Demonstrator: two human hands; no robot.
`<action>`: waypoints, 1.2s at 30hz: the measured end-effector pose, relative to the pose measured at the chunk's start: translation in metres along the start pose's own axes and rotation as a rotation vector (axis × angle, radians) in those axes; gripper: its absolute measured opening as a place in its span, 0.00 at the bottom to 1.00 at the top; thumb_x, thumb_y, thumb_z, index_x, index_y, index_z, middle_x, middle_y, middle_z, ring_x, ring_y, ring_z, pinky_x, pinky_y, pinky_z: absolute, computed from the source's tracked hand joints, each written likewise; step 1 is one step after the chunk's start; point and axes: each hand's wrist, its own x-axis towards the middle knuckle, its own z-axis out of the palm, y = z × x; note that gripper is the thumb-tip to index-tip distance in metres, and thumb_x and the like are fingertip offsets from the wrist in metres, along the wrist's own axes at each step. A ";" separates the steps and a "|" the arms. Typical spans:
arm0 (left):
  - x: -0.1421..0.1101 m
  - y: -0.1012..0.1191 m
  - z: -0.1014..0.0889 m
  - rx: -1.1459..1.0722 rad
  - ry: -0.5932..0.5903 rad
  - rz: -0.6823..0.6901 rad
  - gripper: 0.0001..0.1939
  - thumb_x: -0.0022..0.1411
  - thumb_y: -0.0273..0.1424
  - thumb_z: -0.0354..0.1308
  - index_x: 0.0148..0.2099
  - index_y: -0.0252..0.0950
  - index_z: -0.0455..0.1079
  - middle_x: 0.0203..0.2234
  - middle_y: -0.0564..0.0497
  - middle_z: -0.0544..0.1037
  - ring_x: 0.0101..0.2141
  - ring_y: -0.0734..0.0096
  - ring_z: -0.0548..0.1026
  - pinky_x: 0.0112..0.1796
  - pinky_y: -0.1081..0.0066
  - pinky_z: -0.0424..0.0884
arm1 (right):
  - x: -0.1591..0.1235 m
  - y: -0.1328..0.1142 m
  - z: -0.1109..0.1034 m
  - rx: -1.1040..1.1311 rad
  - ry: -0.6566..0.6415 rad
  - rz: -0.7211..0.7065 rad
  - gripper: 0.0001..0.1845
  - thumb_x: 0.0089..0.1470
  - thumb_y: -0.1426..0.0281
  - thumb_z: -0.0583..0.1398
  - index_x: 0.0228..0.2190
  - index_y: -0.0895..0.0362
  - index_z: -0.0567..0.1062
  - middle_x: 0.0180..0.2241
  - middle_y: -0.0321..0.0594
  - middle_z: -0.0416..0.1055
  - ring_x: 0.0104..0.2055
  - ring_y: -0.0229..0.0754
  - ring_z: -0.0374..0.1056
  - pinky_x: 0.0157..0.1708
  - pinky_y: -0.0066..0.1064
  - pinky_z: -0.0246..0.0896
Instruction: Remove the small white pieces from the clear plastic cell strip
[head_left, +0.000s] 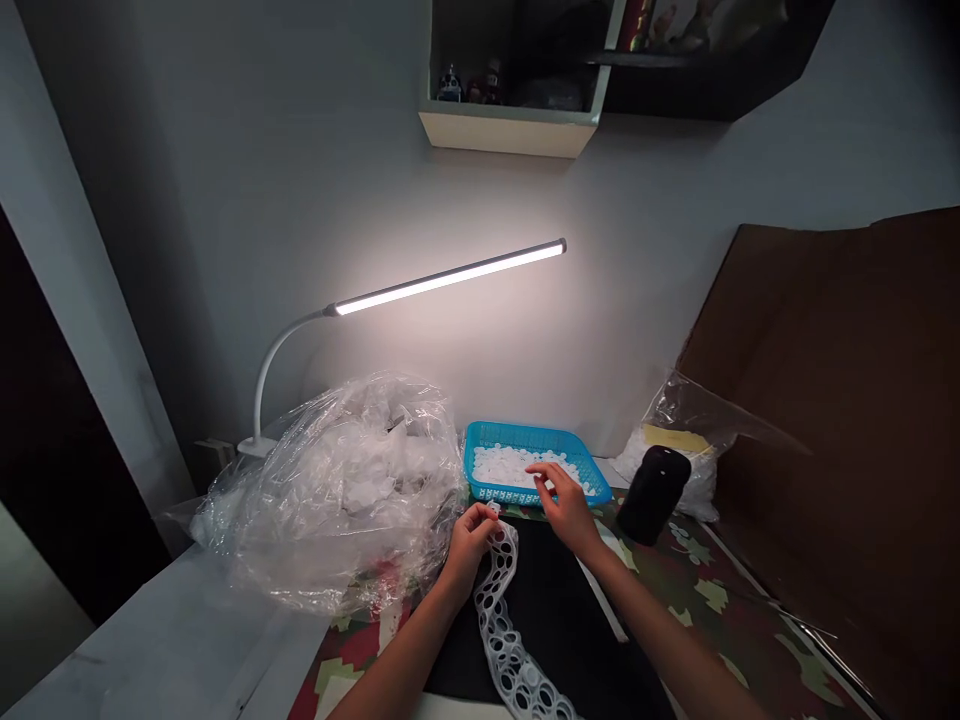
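My left hand (pixel 471 545) pinches the upper end of a white plastic strip of linked rings (pixel 501 620). The strip curves down toward me over a black mat (pixel 570 620), and its lower end runs out of the frame. Over the front part of a blue plastic basket (pixel 592 470), my right hand (pixel 564 503) has its fingers bent, with thumb and forefinger apart and no piece visible between them. Many small white round pieces (pixel 499 462) lie in the basket, just beyond the right fingertips.
A large clear plastic bag of white pieces (pixel 352 490) bulges at the left. Behind it a lit lamp (pixel 450 277) reaches over. At the right stand a black upright object (pixel 654 495), another bag (pixel 701 495) and a cardboard sheet (pixel 840 430). A camouflage cloth (pixel 712 590) covers part of the table.
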 end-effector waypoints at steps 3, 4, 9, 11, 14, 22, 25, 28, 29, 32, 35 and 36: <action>-0.004 0.002 0.000 -0.234 -0.112 -0.059 0.11 0.45 0.22 0.52 0.31 0.29 0.51 0.22 0.53 0.57 0.23 0.83 0.57 0.25 0.79 0.53 | -0.029 -0.015 0.010 0.280 -0.068 0.219 0.15 0.54 0.62 0.51 0.40 0.58 0.65 0.40 0.39 0.62 0.41 0.34 0.59 0.39 0.25 0.57; -0.005 0.003 0.000 -0.289 -0.173 -0.076 0.11 0.46 0.22 0.51 0.30 0.30 0.49 0.23 0.53 0.56 0.23 0.83 0.57 0.25 0.78 0.54 | -0.039 -0.018 0.013 0.430 -0.102 0.321 0.18 0.53 0.60 0.52 0.41 0.60 0.64 0.42 0.41 0.61 0.43 0.36 0.59 0.42 0.27 0.57; -0.009 0.004 0.003 -0.292 -0.332 -0.131 0.10 0.49 0.21 0.48 0.32 0.30 0.48 0.26 0.51 0.56 0.24 0.82 0.59 0.26 0.77 0.57 | -0.071 -0.022 0.022 1.110 -0.238 0.680 0.24 0.51 0.60 0.54 0.44 0.64 0.58 0.45 0.50 0.58 0.44 0.39 0.61 0.45 0.32 0.56; -0.009 0.003 0.004 -0.268 -0.309 -0.141 0.12 0.49 0.21 0.50 0.36 0.30 0.51 0.28 0.51 0.59 0.25 0.81 0.61 0.27 0.77 0.59 | -0.075 -0.019 0.021 1.126 -0.179 0.633 0.23 0.49 0.65 0.58 0.43 0.64 0.58 0.43 0.49 0.60 0.41 0.38 0.61 0.43 0.30 0.57; -0.010 0.004 0.006 -0.245 -0.210 -0.209 0.22 0.52 0.25 0.53 0.48 0.33 0.49 0.35 0.48 0.63 0.28 0.77 0.65 0.29 0.75 0.61 | -0.075 -0.013 0.017 1.025 -0.021 0.582 0.25 0.46 0.66 0.60 0.43 0.62 0.56 0.38 0.45 0.62 0.38 0.36 0.61 0.39 0.28 0.58; -0.019 0.008 0.009 -0.122 -0.424 -0.423 0.13 0.54 0.31 0.55 0.37 0.22 0.64 0.25 0.48 0.60 0.23 0.84 0.60 0.25 0.80 0.54 | -0.072 -0.014 0.012 0.865 0.061 0.513 0.23 0.46 0.64 0.59 0.41 0.64 0.60 0.38 0.46 0.63 0.40 0.36 0.61 0.40 0.28 0.57; -0.018 0.005 0.007 -0.020 -0.386 -0.400 0.11 0.50 0.29 0.59 0.32 0.23 0.64 0.23 0.49 0.60 0.22 0.85 0.59 0.24 0.81 0.52 | -0.072 -0.015 0.013 0.828 0.101 0.493 0.22 0.46 0.64 0.59 0.40 0.64 0.62 0.37 0.45 0.63 0.40 0.36 0.61 0.40 0.27 0.57; -0.016 0.002 0.005 0.039 -0.365 -0.345 0.13 0.49 0.29 0.59 0.34 0.24 0.65 0.25 0.48 0.63 0.24 0.84 0.61 0.25 0.80 0.53 | -0.073 -0.016 0.012 0.736 0.104 0.469 0.19 0.48 0.63 0.58 0.38 0.63 0.64 0.35 0.44 0.63 0.36 0.36 0.61 0.36 0.26 0.58; -0.016 0.002 0.004 0.055 -0.366 -0.325 0.14 0.50 0.30 0.59 0.35 0.24 0.65 0.26 0.47 0.64 0.24 0.83 0.62 0.25 0.80 0.54 | -0.073 -0.018 0.010 0.679 0.093 0.442 0.17 0.49 0.63 0.56 0.37 0.63 0.66 0.36 0.45 0.62 0.36 0.36 0.61 0.34 0.26 0.59; -0.016 0.003 0.004 0.132 -0.321 -0.257 0.17 0.49 0.34 0.59 0.35 0.23 0.64 0.26 0.47 0.65 0.22 0.83 0.61 0.25 0.80 0.53 | -0.076 -0.026 0.005 0.403 0.081 0.287 0.12 0.53 0.66 0.53 0.35 0.58 0.72 0.44 0.42 0.58 0.44 0.36 0.59 0.42 0.27 0.57; -0.016 0.006 0.004 0.243 -0.262 -0.216 0.20 0.49 0.39 0.58 0.30 0.24 0.61 0.21 0.49 0.63 0.20 0.83 0.59 0.22 0.79 0.51 | -0.079 -0.037 0.001 0.206 0.090 0.144 0.10 0.53 0.68 0.53 0.36 0.53 0.72 0.46 0.37 0.58 0.50 0.35 0.54 0.49 0.27 0.51; -0.016 0.007 0.004 0.274 -0.247 -0.206 0.21 0.49 0.40 0.58 0.29 0.24 0.60 0.19 0.50 0.62 0.19 0.83 0.58 0.22 0.79 0.50 | -0.079 -0.040 0.000 0.195 0.077 0.116 0.10 0.53 0.69 0.53 0.37 0.53 0.72 0.45 0.36 0.59 0.49 0.34 0.55 0.49 0.26 0.51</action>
